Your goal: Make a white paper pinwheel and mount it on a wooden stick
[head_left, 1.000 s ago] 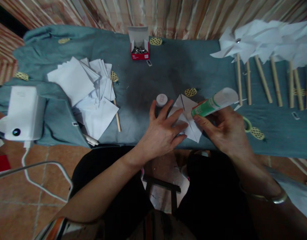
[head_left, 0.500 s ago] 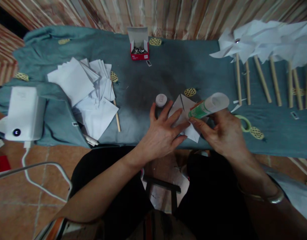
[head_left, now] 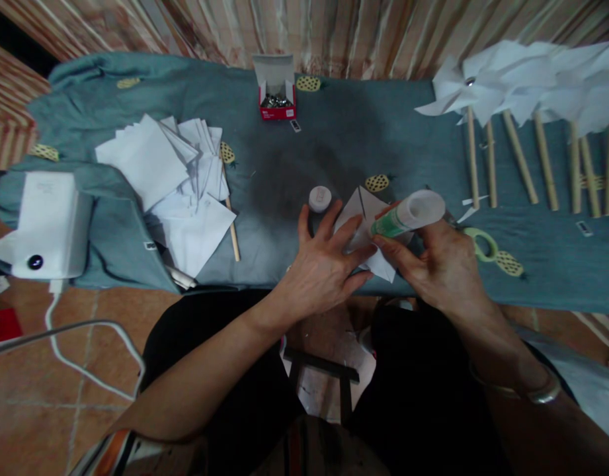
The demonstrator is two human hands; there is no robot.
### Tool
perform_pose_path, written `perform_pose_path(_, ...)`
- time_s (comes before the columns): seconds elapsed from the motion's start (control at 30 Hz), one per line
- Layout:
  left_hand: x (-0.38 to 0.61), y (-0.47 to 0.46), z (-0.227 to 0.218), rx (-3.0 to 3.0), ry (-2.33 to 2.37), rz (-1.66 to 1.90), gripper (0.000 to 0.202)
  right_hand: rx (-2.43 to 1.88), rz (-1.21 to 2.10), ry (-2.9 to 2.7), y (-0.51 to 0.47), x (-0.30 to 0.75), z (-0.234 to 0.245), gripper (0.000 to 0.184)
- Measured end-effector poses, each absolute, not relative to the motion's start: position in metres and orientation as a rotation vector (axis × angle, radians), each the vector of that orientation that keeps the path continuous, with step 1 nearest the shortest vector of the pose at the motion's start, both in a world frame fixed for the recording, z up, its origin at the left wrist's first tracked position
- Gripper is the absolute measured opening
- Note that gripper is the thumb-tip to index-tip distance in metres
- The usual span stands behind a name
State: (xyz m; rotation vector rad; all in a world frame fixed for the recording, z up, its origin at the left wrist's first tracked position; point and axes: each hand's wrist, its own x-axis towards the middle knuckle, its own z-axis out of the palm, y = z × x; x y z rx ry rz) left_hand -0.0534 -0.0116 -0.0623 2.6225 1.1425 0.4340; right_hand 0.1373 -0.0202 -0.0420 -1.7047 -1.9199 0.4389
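Observation:
A white paper square (head_left: 382,263) with cut lines lies near the table's front edge. My left hand (head_left: 328,254) is spread flat over its left side, fingers apart. In my right hand (head_left: 440,261) is a glue stick (head_left: 406,215) with a green and white tube, tilted, its lower end down at the paper. The tip of the stick is hidden by my fingers. Just beyond my left fingertips sits a round white cap (head_left: 319,198). Green-handled scissors (head_left: 483,244) lie beside my right hand, their blades mostly hidden.
Left of my hands is a pile of white paper sheets (head_left: 150,158) with a wooden stick (head_left: 234,238). An open red box (head_left: 278,111) of small metal pieces stands at the back. Several paper pinwheels (head_left: 507,79) on sticks lie right. A white device (head_left: 49,225) sits far left.
The glue stick has shifted slightly left and its upper end has tipped lower, toward me. My left hand stays pressed on the paper in nearly the same place.

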Motion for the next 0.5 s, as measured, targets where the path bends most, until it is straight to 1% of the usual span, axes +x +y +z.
perform_pose_path(0.2, -0.0523, -0.0115, -0.0617, 2.636, 1.128, 0.395, 0.044, -1.668, 0.417, -1.954, -0.0200, 0.1371, -0.0428, 0.035)
perform_pose_path(0.5, -0.0522, -0.0117, -0.0621, 2.655, 1.130, 0.388, 0.044, -1.676, 0.396, -1.977, -0.0191, 0.1346, -0.0412, 0.026)
